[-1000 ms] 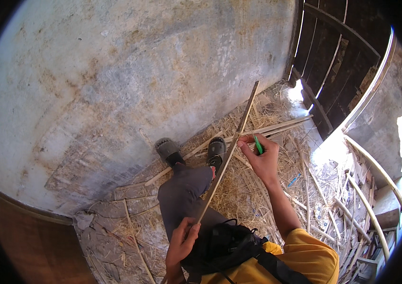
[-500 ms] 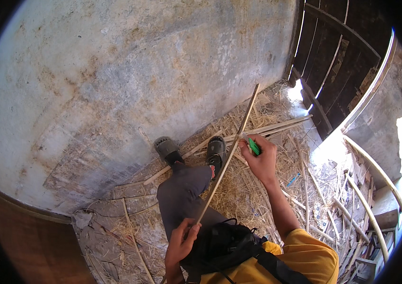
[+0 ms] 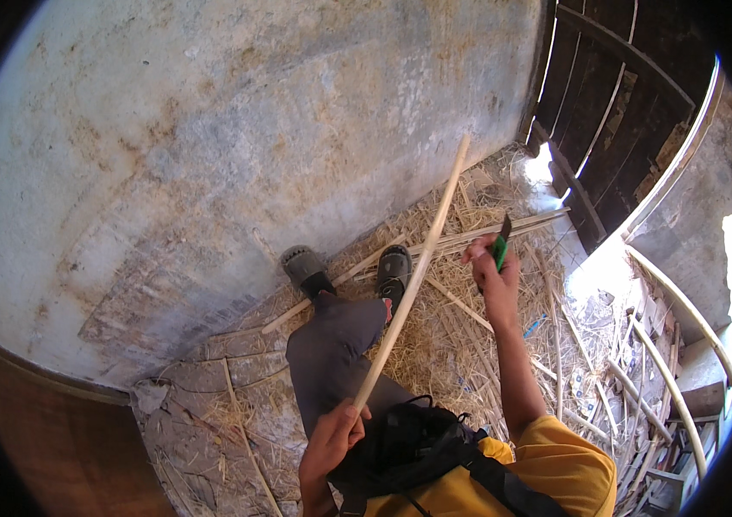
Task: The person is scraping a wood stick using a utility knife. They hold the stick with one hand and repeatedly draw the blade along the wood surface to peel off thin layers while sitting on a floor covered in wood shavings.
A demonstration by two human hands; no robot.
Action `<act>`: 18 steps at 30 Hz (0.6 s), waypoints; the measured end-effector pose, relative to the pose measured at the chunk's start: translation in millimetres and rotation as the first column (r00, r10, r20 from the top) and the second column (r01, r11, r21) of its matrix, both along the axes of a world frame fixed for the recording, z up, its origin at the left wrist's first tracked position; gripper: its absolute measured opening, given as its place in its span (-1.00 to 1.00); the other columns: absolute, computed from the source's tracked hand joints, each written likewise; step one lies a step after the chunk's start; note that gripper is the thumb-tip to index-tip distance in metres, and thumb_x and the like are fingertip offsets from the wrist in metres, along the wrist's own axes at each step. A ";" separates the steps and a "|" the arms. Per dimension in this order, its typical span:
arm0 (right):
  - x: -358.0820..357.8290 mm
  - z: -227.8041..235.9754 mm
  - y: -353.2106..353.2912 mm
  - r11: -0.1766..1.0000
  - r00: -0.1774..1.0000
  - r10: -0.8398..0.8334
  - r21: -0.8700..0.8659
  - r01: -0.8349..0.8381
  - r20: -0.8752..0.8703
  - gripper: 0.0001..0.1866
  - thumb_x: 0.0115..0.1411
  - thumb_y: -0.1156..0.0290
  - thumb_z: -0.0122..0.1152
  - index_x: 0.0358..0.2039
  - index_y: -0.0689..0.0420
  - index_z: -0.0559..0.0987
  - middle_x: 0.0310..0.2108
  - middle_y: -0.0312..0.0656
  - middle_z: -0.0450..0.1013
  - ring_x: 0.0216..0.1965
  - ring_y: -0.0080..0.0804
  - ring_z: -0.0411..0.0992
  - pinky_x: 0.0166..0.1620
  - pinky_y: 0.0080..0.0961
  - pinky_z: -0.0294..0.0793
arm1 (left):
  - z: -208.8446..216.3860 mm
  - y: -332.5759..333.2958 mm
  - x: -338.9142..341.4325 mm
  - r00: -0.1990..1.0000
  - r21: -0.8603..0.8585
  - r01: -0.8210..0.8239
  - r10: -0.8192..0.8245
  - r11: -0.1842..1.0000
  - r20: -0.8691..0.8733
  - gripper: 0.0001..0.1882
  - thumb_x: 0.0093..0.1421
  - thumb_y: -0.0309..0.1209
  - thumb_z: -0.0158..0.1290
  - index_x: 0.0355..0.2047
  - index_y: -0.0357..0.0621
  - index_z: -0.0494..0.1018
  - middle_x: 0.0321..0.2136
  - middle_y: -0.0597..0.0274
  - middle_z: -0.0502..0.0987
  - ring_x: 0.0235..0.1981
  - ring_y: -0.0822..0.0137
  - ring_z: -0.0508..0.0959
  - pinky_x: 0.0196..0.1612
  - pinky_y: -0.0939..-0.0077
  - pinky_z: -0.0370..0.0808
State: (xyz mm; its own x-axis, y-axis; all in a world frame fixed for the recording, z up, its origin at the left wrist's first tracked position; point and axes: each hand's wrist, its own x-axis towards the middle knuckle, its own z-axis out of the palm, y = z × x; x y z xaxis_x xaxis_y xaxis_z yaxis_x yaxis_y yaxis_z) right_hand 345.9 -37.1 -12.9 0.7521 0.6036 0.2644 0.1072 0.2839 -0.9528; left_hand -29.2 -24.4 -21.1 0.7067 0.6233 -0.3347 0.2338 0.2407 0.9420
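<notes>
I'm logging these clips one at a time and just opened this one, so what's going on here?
A person stands by a stained wall. Their left hand grips a long pale strip, which slants up and away ahead of them. The right hand holds a green-handled knife, its dark blade pointing up, apart from the strip in this view. Straw-like shavings litter the floor, and more long strips lie there.

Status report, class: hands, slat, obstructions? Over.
Left hand gripping pale slat. Right hand holding green-handled knife, apart from slat. Shavings underfoot; nothing covers slat's far end.
</notes>
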 end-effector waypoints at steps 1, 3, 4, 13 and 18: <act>5.1 -2.4 -3.6 0.998 0.997 -0.067 -0.014 0.067 0.030 -0.83 0.48 0.27 0.21 -0.15 0.11 0.57 -0.38 -0.29 0.57 -0.60 -0.77 0.16 -0.53 -0.65 0.05 | 0.8 -0.2 -0.2 1.000 -0.010 -0.020 0.020 1.000 0.013 -0.50 0.68 -0.05 -0.22 -0.08 -0.27 0.49 -0.59 0.41 0.29 -0.61 0.59 0.23 -0.54 0.60 0.17; 19.2 -12.0 -9.8 0.977 0.969 -0.213 -0.005 0.215 0.127 -0.81 0.51 0.25 0.21 -0.15 0.09 0.60 -0.38 -0.36 0.54 -0.57 -0.78 0.17 -0.51 -0.67 0.06 | 5.0 0.0 -0.3 0.999 -0.041 -0.046 0.047 0.998 0.023 -0.48 0.69 -0.06 -0.24 -0.11 -0.29 0.49 -0.60 0.38 0.30 -0.61 0.58 0.26 -0.54 0.59 0.19; 31.5 -21.9 -15.3 0.958 0.947 -0.279 -0.030 0.287 0.158 -0.82 0.51 0.24 0.21 -0.14 0.09 0.60 -0.38 -0.37 0.53 -0.57 -0.79 0.16 -0.50 -0.67 0.06 | 9.2 0.9 -0.4 0.998 -0.063 -0.050 0.051 0.997 0.023 -0.47 0.69 -0.05 -0.24 -0.12 -0.29 0.49 -0.61 0.38 0.31 -0.61 0.58 0.26 -0.55 0.60 0.19; 135.6 -95.7 -94.8 0.784 0.880 -0.403 -0.400 0.474 0.251 -0.69 0.40 0.29 0.32 0.11 0.03 0.65 -0.26 -0.26 0.61 -0.49 -0.46 0.46 -0.42 -0.48 0.36 | 20.8 8.2 -3.7 0.997 -0.095 -0.073 0.075 0.993 0.015 -0.45 0.65 -0.04 -0.26 -0.18 -0.29 0.50 -0.63 0.34 0.33 -0.65 0.57 0.24 -0.57 0.62 0.18; 135.8 -144.6 -120.9 0.414 0.705 0.132 -0.685 0.599 0.696 -0.37 0.18 0.29 0.47 0.30 -0.01 0.59 0.01 0.05 0.62 0.03 0.16 0.63 0.04 -0.01 0.61 | 34.2 7.8 7.7 0.995 -0.092 -0.077 0.082 0.993 0.053 -0.45 0.66 -0.05 -0.25 -0.15 -0.32 0.49 -0.64 0.33 0.35 -0.66 0.57 0.26 -0.58 0.62 0.19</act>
State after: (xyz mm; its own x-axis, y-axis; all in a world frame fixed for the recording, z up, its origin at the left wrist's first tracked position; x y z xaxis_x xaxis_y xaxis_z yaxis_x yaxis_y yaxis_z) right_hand 481.7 -157.9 -157.5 0.7921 0.5873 0.1662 0.6065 -0.7268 -0.3224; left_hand -21.5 -16.6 13.1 0.6756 0.6472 -0.3532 0.1580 0.3408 0.9268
